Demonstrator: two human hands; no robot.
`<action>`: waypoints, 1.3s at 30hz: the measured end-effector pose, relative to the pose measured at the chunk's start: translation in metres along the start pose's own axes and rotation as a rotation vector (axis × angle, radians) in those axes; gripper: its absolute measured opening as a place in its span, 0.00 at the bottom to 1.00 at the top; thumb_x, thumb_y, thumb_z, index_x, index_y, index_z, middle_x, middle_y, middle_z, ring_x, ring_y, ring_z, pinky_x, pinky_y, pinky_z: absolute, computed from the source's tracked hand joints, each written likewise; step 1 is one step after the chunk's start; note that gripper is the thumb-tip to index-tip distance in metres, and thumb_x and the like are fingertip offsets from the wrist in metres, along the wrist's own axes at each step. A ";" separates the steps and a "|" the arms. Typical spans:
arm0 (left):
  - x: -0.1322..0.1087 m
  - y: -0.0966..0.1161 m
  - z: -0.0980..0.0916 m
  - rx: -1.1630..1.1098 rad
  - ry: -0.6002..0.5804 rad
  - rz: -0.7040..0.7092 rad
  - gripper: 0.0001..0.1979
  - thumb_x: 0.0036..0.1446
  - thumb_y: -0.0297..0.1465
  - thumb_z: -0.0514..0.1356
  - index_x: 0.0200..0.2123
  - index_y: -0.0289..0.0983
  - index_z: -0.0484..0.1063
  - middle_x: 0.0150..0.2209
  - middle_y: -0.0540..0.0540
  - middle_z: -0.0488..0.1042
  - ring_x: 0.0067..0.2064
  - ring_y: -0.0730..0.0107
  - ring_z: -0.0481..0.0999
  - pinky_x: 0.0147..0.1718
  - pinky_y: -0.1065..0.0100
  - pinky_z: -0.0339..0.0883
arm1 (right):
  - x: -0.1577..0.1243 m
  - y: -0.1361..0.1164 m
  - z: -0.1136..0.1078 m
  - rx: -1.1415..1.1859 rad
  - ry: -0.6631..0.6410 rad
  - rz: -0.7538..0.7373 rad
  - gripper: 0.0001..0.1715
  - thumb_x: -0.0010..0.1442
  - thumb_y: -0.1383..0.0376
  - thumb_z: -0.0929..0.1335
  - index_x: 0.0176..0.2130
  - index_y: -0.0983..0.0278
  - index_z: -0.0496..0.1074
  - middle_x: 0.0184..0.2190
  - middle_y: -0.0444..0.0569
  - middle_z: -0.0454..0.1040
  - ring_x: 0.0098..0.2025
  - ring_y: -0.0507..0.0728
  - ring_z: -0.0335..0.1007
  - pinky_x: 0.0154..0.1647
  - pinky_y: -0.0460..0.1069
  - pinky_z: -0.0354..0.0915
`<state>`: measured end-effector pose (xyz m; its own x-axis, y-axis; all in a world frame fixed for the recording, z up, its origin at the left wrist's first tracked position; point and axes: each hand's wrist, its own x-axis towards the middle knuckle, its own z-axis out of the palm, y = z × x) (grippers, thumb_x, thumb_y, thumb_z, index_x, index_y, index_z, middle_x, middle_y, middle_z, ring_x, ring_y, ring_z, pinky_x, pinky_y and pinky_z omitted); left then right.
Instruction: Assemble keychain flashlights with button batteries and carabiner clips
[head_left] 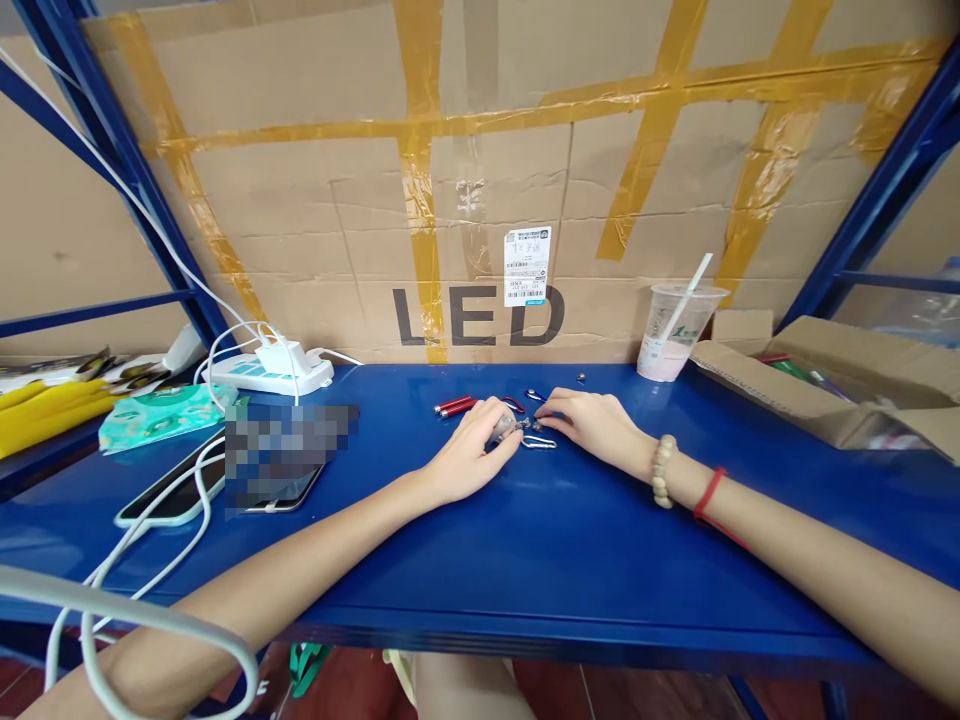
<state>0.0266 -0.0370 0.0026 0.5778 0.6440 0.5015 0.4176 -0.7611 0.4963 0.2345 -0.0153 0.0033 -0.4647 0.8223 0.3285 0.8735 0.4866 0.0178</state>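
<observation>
In the head view, the left hand (469, 452) was seen with its fingers curled round a small silvery piece (503, 428), which was pinched between thumb and fingertips just above the blue bench (525, 560). The right hand (594, 420) was laid low opposite it, fingers stretched toward the same spot. Whether anything was gripped under those fingertips could not be told. The two hands were brought close together but were not touching. Between them lay a cluster of small metal parts (523, 424), and a wire clip (540, 442) was left loose on the bench just beneath the gap. Two red cylinders (454, 405) were set side by side just beyond the left hand, untouched, and a single small round part (580, 377) lay apart, further back. The work was judged to be partly done at most, since several pieces were lying unjoined. A plastic cup with a straw (677, 345) and an open cardboard box (814, 395) were placed to the right, a power strip (266, 375) and two phones (176, 490) to the left.
</observation>
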 end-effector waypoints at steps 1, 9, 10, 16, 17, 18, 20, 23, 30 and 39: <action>0.000 0.000 0.000 -0.004 0.003 0.000 0.06 0.60 0.31 0.48 0.30 0.38 0.60 0.32 0.48 0.64 0.36 0.69 0.62 0.39 0.65 0.60 | 0.000 0.001 0.000 0.006 0.003 0.023 0.12 0.61 0.62 0.62 0.39 0.57 0.74 0.40 0.45 0.74 0.39 0.55 0.72 0.30 0.44 0.62; 0.000 0.003 0.001 0.043 -0.126 0.064 0.10 0.58 0.28 0.50 0.24 0.38 0.54 0.31 0.49 0.61 0.36 0.70 0.61 0.41 0.66 0.58 | 0.000 0.004 0.002 0.021 -0.013 0.119 0.12 0.60 0.60 0.63 0.40 0.55 0.75 0.41 0.44 0.74 0.40 0.55 0.71 0.30 0.46 0.61; 0.000 0.002 0.001 0.048 -0.125 0.061 0.10 0.58 0.28 0.50 0.24 0.38 0.53 0.32 0.49 0.61 0.36 0.70 0.61 0.41 0.66 0.58 | 0.000 0.004 0.001 0.024 -0.009 0.119 0.11 0.60 0.60 0.64 0.38 0.55 0.76 0.40 0.44 0.74 0.40 0.55 0.71 0.30 0.45 0.61; 0.000 0.001 0.002 0.067 -0.097 0.039 0.10 0.57 0.28 0.50 0.24 0.38 0.51 0.31 0.49 0.61 0.35 0.70 0.60 0.40 0.66 0.58 | -0.002 0.003 -0.009 0.117 0.200 0.144 0.10 0.54 0.56 0.68 0.30 0.59 0.75 0.34 0.44 0.75 0.30 0.52 0.70 0.24 0.45 0.58; 0.000 0.001 0.003 0.067 -0.096 0.036 0.10 0.57 0.28 0.50 0.24 0.38 0.52 0.31 0.49 0.61 0.34 0.70 0.59 0.40 0.66 0.58 | -0.003 0.000 -0.011 0.177 0.264 0.123 0.11 0.54 0.55 0.68 0.30 0.59 0.75 0.34 0.44 0.75 0.28 0.51 0.69 0.23 0.45 0.59; 0.000 0.001 0.003 0.065 -0.096 0.035 0.10 0.57 0.28 0.50 0.24 0.38 0.52 0.31 0.49 0.61 0.34 0.70 0.59 0.40 0.65 0.58 | -0.004 -0.006 -0.012 0.267 0.341 0.089 0.13 0.54 0.54 0.67 0.30 0.60 0.75 0.33 0.45 0.75 0.24 0.50 0.68 0.23 0.45 0.60; 0.000 0.001 0.003 0.058 -0.100 0.039 0.10 0.58 0.28 0.49 0.24 0.38 0.52 0.30 0.49 0.60 0.34 0.70 0.59 0.40 0.65 0.58 | -0.008 -0.021 -0.015 0.502 0.437 0.036 0.15 0.57 0.54 0.65 0.32 0.61 0.76 0.34 0.46 0.75 0.18 0.47 0.65 0.22 0.46 0.62; 0.000 0.000 0.003 0.035 -0.087 0.051 0.09 0.59 0.29 0.49 0.26 0.37 0.55 0.30 0.50 0.59 0.34 0.70 0.59 0.39 0.66 0.57 | -0.015 -0.043 -0.015 0.620 0.450 -0.099 0.12 0.59 0.59 0.65 0.35 0.61 0.76 0.36 0.46 0.75 0.19 0.46 0.65 0.23 0.45 0.65; 0.000 0.002 0.001 -0.036 -0.079 0.032 0.09 0.60 0.30 0.48 0.27 0.37 0.57 0.28 0.50 0.59 0.34 0.70 0.59 0.37 0.67 0.56 | -0.018 -0.050 -0.017 0.595 0.445 -0.173 0.10 0.57 0.61 0.66 0.34 0.61 0.77 0.33 0.46 0.75 0.26 0.49 0.68 0.25 0.44 0.66; 0.001 0.001 0.002 -0.100 -0.032 -0.025 0.08 0.59 0.31 0.49 0.27 0.37 0.57 0.28 0.51 0.59 0.33 0.70 0.59 0.35 0.68 0.56 | -0.014 -0.047 -0.022 0.616 0.293 -0.172 0.11 0.56 0.59 0.67 0.38 0.60 0.76 0.37 0.46 0.72 0.23 0.46 0.65 0.24 0.44 0.65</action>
<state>0.0287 -0.0371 0.0020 0.5905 0.6589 0.4660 0.3613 -0.7321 0.5774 0.2032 -0.0557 0.0183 -0.4552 0.6475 0.6112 0.5097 0.7523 -0.4175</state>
